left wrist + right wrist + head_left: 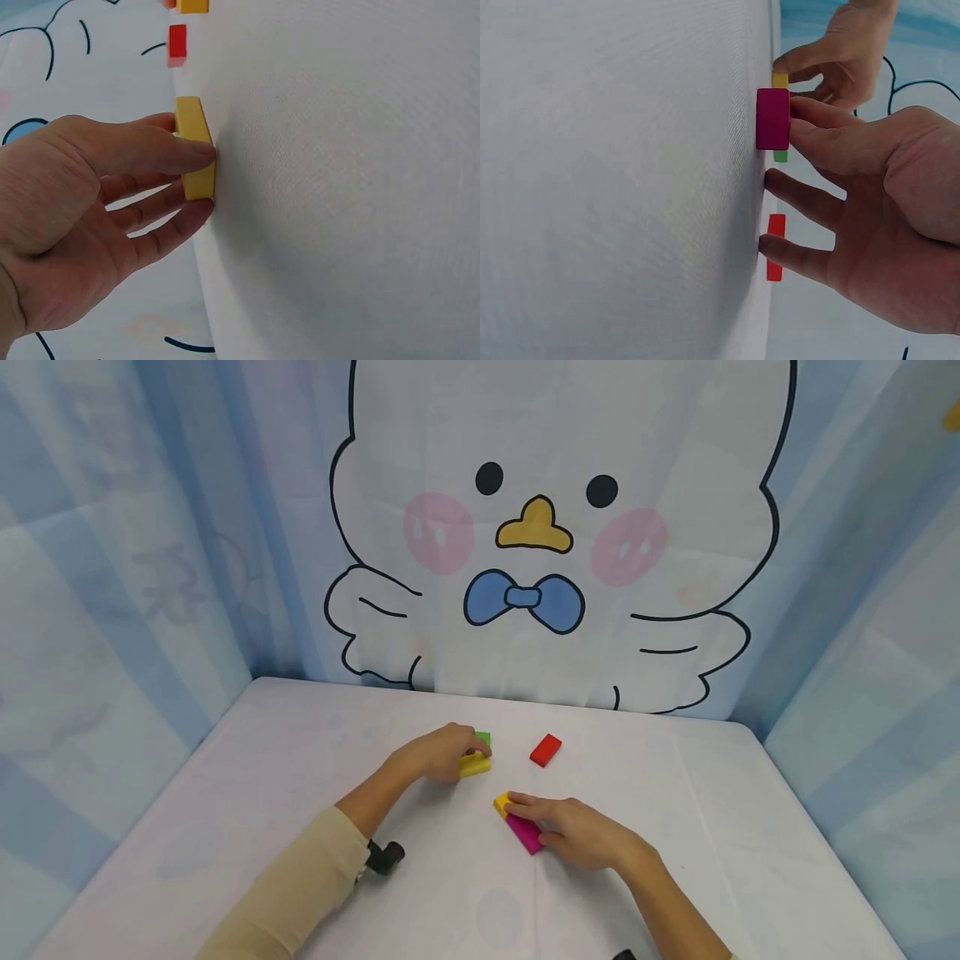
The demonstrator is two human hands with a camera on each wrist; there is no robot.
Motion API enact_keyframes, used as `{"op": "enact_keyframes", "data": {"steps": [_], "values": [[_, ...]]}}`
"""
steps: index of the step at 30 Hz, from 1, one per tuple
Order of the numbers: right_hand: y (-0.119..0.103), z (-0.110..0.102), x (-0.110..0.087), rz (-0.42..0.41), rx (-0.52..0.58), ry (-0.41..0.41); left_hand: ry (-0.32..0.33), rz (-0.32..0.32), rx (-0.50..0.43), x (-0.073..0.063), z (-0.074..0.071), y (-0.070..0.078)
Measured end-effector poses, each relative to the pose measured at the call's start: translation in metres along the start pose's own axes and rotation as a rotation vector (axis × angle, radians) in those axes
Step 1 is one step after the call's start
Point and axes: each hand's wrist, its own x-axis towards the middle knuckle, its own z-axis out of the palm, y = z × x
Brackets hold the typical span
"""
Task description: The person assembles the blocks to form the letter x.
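Pale blue and white curtains printed with a large cartoon bird (570,652) stand behind a white cloth-covered tabletop (660,777); from the head, the left hand (442,753) grasps a pale yellow block (474,767), with a bright green block (483,737) just behind, contact unclear. Nearer, the right hand (576,832) grasps a magenta block (525,835), its fingertips reaching a golden-yellow block (501,805) at that block's far end. A red rectangular block (545,751) lies apart beyond them. From the left wrist, the thumb presses the yellow block's near side, fingers behind; a light, low pinch should suit sliding it without tipping. From the right wrist, thumb and forefinger hold the magenta block, two other fingertips braced by the tabletop; even pressure would probably stop it twisting away from the golden-yellow one.
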Motion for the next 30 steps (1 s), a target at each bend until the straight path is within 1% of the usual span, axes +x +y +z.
{"op": "enact_keyframes", "data": {"steps": [3, 8, 15, 19, 26, 30], "values": [[0.000, 0.000, 0.000, -0.001, -0.001, 0.001, 0.001, -0.007, -0.023, -0.001, 0.000, 0.001], [0.000, 0.000, -0.001, -0.010, -0.003, 0.005, 0.007, -0.017, -0.035, -0.004, 0.000, 0.002], [-0.001, -0.001, 0.000, -0.003, -0.005, -0.003, 0.025, 0.004, -0.054, -0.011, 0.000, 0.006], [-0.001, -0.002, 0.000, -0.005, 0.009, -0.007, 0.039, 0.010, -0.077, -0.016, 0.001, 0.009], [-0.003, -0.003, -0.001, 0.003, 0.014, -0.006, 0.048, 0.027, -0.089, -0.027, 0.004, 0.015], [-0.003, -0.002, 0.000, 0.012, 0.009, -0.002, 0.048, 0.018, -0.112, -0.033, 0.007, 0.018]]}}
